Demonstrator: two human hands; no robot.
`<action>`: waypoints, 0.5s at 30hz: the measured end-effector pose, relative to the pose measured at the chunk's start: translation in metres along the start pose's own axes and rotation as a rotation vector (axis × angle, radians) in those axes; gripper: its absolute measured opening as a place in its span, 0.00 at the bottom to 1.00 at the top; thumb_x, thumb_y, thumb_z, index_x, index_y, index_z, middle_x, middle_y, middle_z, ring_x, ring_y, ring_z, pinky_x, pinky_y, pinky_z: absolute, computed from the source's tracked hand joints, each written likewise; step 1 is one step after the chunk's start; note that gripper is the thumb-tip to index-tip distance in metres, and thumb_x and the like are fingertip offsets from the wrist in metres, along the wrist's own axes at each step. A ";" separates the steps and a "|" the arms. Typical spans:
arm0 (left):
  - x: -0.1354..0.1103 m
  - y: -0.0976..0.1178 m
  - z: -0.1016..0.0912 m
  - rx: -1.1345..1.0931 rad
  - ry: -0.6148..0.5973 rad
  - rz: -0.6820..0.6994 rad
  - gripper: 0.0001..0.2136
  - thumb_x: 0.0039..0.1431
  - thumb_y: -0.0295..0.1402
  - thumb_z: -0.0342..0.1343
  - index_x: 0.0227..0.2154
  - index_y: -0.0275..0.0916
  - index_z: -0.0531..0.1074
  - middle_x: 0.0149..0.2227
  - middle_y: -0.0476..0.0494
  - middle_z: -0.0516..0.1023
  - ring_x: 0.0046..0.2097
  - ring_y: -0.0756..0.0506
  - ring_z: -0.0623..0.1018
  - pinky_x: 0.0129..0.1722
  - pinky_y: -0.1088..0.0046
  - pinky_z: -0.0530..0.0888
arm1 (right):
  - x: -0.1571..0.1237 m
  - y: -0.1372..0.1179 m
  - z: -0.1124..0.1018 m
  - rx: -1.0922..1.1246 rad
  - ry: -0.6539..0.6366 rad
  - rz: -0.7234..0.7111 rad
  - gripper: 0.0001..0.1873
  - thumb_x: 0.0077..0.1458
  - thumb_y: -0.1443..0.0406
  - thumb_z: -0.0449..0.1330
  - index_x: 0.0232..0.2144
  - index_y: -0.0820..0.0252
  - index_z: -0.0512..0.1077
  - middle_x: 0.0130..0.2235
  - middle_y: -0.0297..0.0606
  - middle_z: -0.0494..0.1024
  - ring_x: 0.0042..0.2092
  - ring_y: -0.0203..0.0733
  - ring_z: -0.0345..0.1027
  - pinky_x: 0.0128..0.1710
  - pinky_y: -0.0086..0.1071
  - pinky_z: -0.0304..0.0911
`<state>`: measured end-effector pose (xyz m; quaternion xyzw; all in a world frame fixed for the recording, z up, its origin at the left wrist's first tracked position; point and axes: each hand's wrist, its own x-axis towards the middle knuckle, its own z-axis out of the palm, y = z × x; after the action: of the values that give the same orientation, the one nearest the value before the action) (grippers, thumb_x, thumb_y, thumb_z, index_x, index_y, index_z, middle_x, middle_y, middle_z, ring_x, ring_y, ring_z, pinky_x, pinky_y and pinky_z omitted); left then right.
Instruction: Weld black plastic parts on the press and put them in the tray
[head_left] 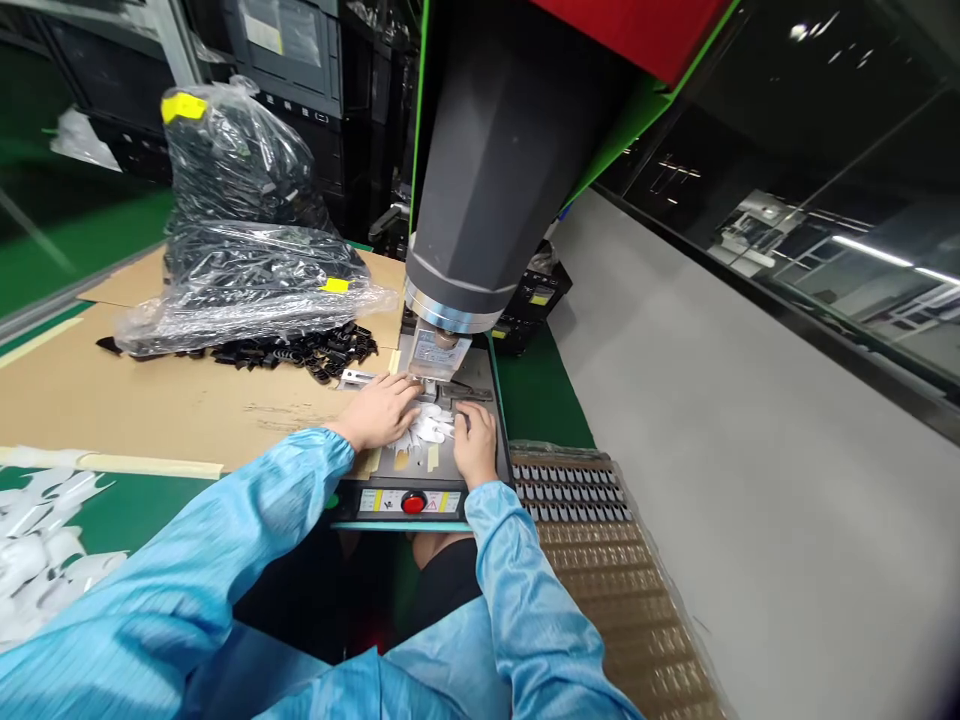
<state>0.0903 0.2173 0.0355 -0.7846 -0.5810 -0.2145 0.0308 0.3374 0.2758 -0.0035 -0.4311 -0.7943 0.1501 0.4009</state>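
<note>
My left hand (382, 410) reaches in from the left, its fingers bent together at the metal fixture (430, 390) under the machine head. What its fingertips press or hold is too small to make out. On the fixture's right side is my right hand (477, 445), fingers bent forward and thumb a little apart; nothing shows between them. Several thin white pieces (429, 425) lie in a loose heap on the grey machine bed (457, 465), between both hands. Just above the fixture hangs a clear guard with a label (436, 355), below the dark cylindrical machine head (480, 190).
A red button (413, 503) sits on the bed's front panel. Clear bags of black parts (247, 180) and loose black parts (315, 350) lie on the cardboard (187, 400) at left. White pieces (45, 540) pile at far left; a tray of small parts (574, 495) stands right.
</note>
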 end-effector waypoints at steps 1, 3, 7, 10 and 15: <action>-0.001 -0.008 -0.003 0.000 0.012 -0.032 0.22 0.75 0.43 0.47 0.63 0.39 0.71 0.62 0.34 0.77 0.66 0.34 0.73 0.67 0.52 0.68 | 0.001 0.001 0.001 0.013 0.009 0.002 0.16 0.70 0.64 0.53 0.50 0.58 0.79 0.54 0.47 0.81 0.58 0.51 0.70 0.62 0.46 0.64; -0.003 -0.032 -0.008 0.035 0.060 -0.145 0.23 0.75 0.45 0.46 0.61 0.37 0.73 0.62 0.32 0.76 0.64 0.34 0.74 0.65 0.53 0.69 | 0.002 0.003 0.002 0.032 0.027 0.020 0.16 0.70 0.63 0.52 0.49 0.59 0.79 0.53 0.46 0.81 0.56 0.51 0.71 0.60 0.45 0.66; -0.008 -0.095 -0.015 0.162 0.047 -0.315 0.25 0.74 0.47 0.45 0.63 0.39 0.73 0.67 0.33 0.72 0.70 0.30 0.67 0.70 0.49 0.62 | 0.006 0.006 0.007 0.024 0.024 0.058 0.15 0.69 0.63 0.53 0.47 0.58 0.79 0.51 0.47 0.81 0.55 0.52 0.70 0.58 0.46 0.66; -0.002 -0.125 -0.014 0.222 -0.054 -0.298 0.26 0.74 0.49 0.43 0.65 0.44 0.73 0.72 0.37 0.67 0.74 0.29 0.62 0.72 0.47 0.57 | 0.008 0.004 0.008 0.001 0.004 0.061 0.14 0.69 0.63 0.53 0.46 0.58 0.79 0.50 0.47 0.81 0.54 0.52 0.70 0.59 0.46 0.65; 0.037 -0.137 -0.008 0.197 -0.146 -0.203 0.27 0.74 0.48 0.42 0.65 0.44 0.74 0.71 0.35 0.68 0.74 0.32 0.61 0.72 0.50 0.55 | 0.007 0.001 0.006 -0.038 -0.002 0.071 0.14 0.69 0.64 0.53 0.46 0.58 0.78 0.50 0.46 0.81 0.55 0.52 0.71 0.58 0.45 0.65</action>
<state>-0.0306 0.2925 0.0290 -0.7285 -0.6762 -0.1009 0.0433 0.3311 0.2821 -0.0045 -0.4665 -0.7816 0.1494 0.3863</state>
